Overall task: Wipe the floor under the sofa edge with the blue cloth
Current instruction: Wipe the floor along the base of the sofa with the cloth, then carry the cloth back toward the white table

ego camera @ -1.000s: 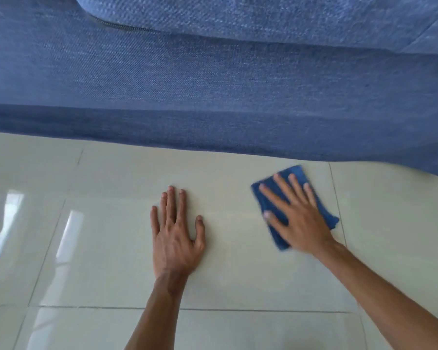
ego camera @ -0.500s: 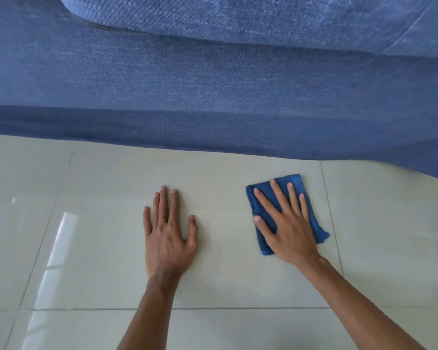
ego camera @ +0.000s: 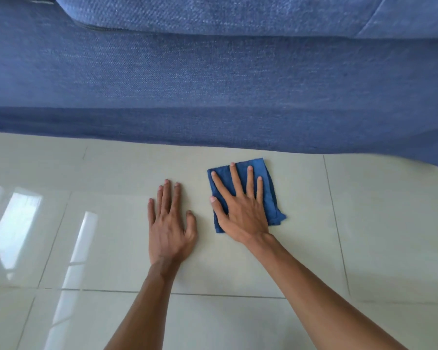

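Observation:
The blue cloth (ego camera: pixel 257 164) lies folded flat on the pale tiled floor (ego camera: pixel 377 223), a short way in front of the blue sofa's lower edge (ego camera: pixel 213 127). My right hand (ego camera: pixel 240 210) presses down on it with the fingers spread and pointing at the sofa; the palm covers most of the cloth. My left hand (ego camera: pixel 170 228) rests flat on the bare tile just left of the cloth, holding nothing. The floor beneath the sofa is hidden by its fabric.
The sofa front (ego camera: pixel 213 72) fills the upper half of the view, with a seat cushion (ego camera: pixel 213 13) above it. Glossy tiles with window glare (ego camera: pixel 18 223) stretch to the left. A grout line (ego camera: pixel 335 223) runs right of the cloth.
My right hand has slid the cloth leftward, away from the grout line and closer to my left hand, and its fingers now point straighter at the sofa. My left hand stayed planted.

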Action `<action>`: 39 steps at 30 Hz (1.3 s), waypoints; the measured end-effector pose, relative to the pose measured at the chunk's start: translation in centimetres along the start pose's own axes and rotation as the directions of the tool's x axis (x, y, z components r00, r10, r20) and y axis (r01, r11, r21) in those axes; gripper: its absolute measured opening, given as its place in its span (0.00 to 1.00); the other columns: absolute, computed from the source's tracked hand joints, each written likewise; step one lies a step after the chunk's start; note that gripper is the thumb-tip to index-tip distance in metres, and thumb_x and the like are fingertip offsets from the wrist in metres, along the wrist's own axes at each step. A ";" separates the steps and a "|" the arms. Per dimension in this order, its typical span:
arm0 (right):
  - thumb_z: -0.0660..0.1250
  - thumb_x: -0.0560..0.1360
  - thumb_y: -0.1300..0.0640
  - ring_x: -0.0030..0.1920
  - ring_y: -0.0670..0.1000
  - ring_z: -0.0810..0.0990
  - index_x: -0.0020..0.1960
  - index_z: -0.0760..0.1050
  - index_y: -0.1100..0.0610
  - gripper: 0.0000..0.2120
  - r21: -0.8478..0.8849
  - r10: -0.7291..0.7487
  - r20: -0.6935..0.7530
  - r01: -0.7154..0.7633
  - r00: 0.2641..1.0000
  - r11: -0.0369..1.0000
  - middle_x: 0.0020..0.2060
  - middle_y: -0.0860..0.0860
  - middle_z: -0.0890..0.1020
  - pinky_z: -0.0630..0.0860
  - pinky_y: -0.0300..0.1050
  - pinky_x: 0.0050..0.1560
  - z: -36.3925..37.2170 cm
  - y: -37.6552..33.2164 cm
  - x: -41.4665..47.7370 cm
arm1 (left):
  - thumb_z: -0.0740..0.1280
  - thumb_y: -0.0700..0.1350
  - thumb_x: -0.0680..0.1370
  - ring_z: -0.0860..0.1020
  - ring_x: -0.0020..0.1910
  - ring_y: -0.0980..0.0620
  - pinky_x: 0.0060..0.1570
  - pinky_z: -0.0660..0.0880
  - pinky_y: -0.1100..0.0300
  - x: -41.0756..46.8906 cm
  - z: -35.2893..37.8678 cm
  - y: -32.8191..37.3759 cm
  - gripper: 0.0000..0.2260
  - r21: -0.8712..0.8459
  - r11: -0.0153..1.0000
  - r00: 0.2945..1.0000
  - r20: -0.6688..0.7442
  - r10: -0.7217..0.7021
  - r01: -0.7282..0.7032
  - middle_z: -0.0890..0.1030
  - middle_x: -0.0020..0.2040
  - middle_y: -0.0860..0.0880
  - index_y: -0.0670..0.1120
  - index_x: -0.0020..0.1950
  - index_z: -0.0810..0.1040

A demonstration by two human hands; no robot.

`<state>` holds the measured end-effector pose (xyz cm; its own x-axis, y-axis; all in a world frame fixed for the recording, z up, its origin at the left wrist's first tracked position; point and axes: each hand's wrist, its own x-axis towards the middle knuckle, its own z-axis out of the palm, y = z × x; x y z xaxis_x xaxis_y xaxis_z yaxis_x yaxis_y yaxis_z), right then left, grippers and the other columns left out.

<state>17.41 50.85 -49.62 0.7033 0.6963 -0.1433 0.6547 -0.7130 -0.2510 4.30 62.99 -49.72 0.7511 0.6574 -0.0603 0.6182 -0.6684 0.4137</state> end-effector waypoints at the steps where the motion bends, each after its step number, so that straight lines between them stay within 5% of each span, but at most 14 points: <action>1: 0.43 0.81 0.35 0.82 0.64 0.41 0.81 0.47 0.37 0.29 0.022 -0.025 0.024 0.024 0.999 0.999 0.83 0.51 0.46 0.40 0.67 0.80 -0.3 -0.3 -0.8 | 0.54 0.51 0.78 0.46 0.82 0.53 0.80 0.45 0.50 -0.1 -0.2 0.0 0.32 0.001 1.000 1.000 0.000 0.004 -0.004 0.49 0.83 0.50 0.49 0.82 0.51; 4: 0.43 0.79 0.34 0.83 0.59 0.48 0.80 0.57 0.39 0.31 0.216 -0.009 0.040 0.000 0.999 0.976 0.83 0.51 0.55 0.45 0.62 0.81 -2.5 -0.1 -1.4 | 0.52 0.54 0.77 0.50 0.82 0.51 0.80 0.45 0.50 0.0 -0.8 0.7 0.31 -0.055 0.998 0.999 -0.009 -0.044 0.043 0.53 0.82 0.49 0.49 0.81 0.56; 7: 0.58 0.82 0.45 0.74 0.58 0.68 0.76 0.70 0.52 0.25 0.279 0.159 -0.128 -0.118 0.979 0.953 0.73 0.55 0.72 0.66 0.57 0.74 -5.7 2.7 0.9 | 0.54 0.55 0.80 0.58 0.79 0.45 0.78 0.53 0.49 1.9 -1.7 3.0 0.26 -0.112 0.986 0.992 0.003 -0.123 0.123 0.62 0.80 0.44 0.49 0.77 0.65; 12: 0.63 0.82 0.55 0.67 0.57 0.70 0.75 0.70 0.54 0.21 0.048 0.105 0.051 -0.107 0.993 0.993 0.69 0.51 0.75 0.68 0.51 0.68 -7.9 5.8 3.0 | 0.62 0.49 0.81 0.76 0.63 0.42 0.63 0.73 0.49 6.2 -3.1 7.0 0.18 -0.035 0.997 0.995 0.068 0.071 -0.069 0.78 0.65 0.42 0.44 0.70 0.75; 20: 0.70 0.78 0.60 0.55 0.56 0.78 0.57 0.76 0.57 0.08 0.134 0.164 0.072 -0.173 0.984 0.976 0.57 0.54 0.81 0.76 0.48 0.50 -9.4 4.5 4.5 | 0.68 0.45 0.79 0.78 0.57 0.45 0.55 0.77 0.52 8.5 -4.7 8.4 0.12 0.079 0.988 0.955 0.276 0.109 -0.135 0.81 0.58 0.45 0.45 0.61 0.81; 23: 0.67 0.78 0.64 0.45 0.54 0.77 0.56 0.75 0.56 0.08 0.142 0.177 0.117 -0.193 0.977 0.971 0.53 0.54 0.82 0.70 0.46 0.42 -10.8 4.2 4.0 | 0.65 0.45 0.80 0.79 0.55 0.45 0.53 0.77 0.51 8.3 -5.9 8.7 0.10 0.106 0.985 0.953 0.288 0.100 -0.135 0.81 0.56 0.45 0.45 0.59 0.81; 29: 0.73 0.77 0.59 0.49 0.55 0.83 0.60 0.81 0.55 0.12 0.231 0.136 0.158 -0.170 0.978 0.958 0.55 0.54 0.85 0.80 0.51 0.52 -17.9 4.4 0.6 | 0.63 0.44 0.80 0.81 0.49 0.44 0.49 0.78 0.52 5.8 -11.5 10.8 0.09 0.010 0.991 0.938 0.323 0.125 -0.136 0.85 0.52 0.46 0.47 0.56 0.80; 35: 0.72 0.75 0.61 0.39 0.48 0.78 0.49 0.84 0.52 0.06 0.274 0.142 -0.050 -0.124 0.989 0.954 0.37 0.44 0.81 0.72 0.40 0.37 -28.6 3.8 -5.3 | 0.63 0.42 0.79 0.80 0.53 0.41 0.50 0.77 0.51 3.2 -21.5 17.4 0.10 0.031 0.961 0.937 0.235 0.260 -0.274 0.85 0.53 0.45 0.48 0.57 0.81; 39: 0.72 0.75 0.60 0.38 0.51 0.78 0.48 0.83 0.51 0.05 0.281 0.131 -0.216 -0.067 0.968 0.957 0.34 0.44 0.80 0.78 0.45 0.43 -36.3 3.6 -9.7 | 0.61 0.41 0.80 0.79 0.50 0.43 0.44 0.72 0.54 0.8 -27.9 22.3 0.10 0.010 0.935 0.929 0.110 0.353 -0.356 0.84 0.51 0.46 0.47 0.56 0.81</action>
<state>22.99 38.55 -14.41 0.8259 0.5628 0.0351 0.5022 -0.7058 -0.4996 12.24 58.29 -15.18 0.9414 0.3372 -0.0097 0.3129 -0.8620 0.3989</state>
